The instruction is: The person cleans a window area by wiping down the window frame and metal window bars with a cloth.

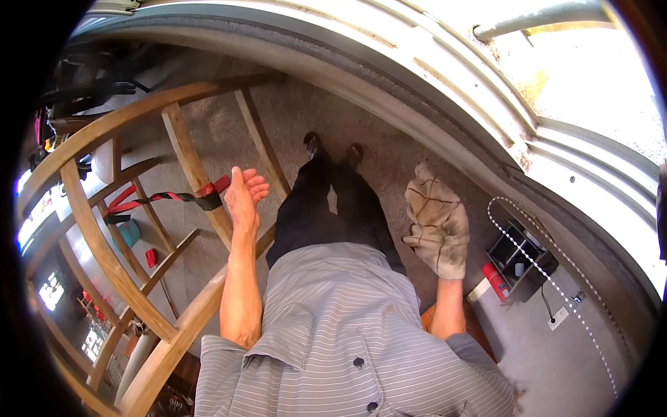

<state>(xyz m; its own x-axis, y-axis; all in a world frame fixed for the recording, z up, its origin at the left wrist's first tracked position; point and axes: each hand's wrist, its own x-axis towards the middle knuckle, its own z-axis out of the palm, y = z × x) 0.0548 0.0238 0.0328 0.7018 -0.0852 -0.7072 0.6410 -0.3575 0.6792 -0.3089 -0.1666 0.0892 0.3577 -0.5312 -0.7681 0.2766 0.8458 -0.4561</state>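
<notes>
Fingers (260, 187) loose on both sides, left bare, right gloved

Left hand (242, 201): up in front of me, palm turned inward, thumb uppermost, fingers slightly bent and not pinching. It's right by the red end of a red-and-black strap (161, 197). They meet in the view; can't tell if skin and strap actually touch.

Strap: sits on a slat (185, 142) of a big wooden frame (169, 352), black band at the slat, then runs across to a further post on my left, where there's more red and black wrapping. The frame fills most of my left side, rails and crosspieces all over. Wide lens, so the rails look bent.

Right hand (436, 222): out on my right, wearing a grubby beige work glove (450, 254) with dark lines across it. Fingers extended, lying close together, thumb off to the inner side; cloth hides finer detail. Well apart from strap and frame.

Between the hands: my striped grey shirt (333, 299), dark trousers (302, 222), feet on the grey floor (260, 104).

Beyond the glove: red cylinder (495, 281) just beside a black box (522, 275), white bead chain (571, 309) looping past, white socket plate (558, 317) nearby.
</notes>
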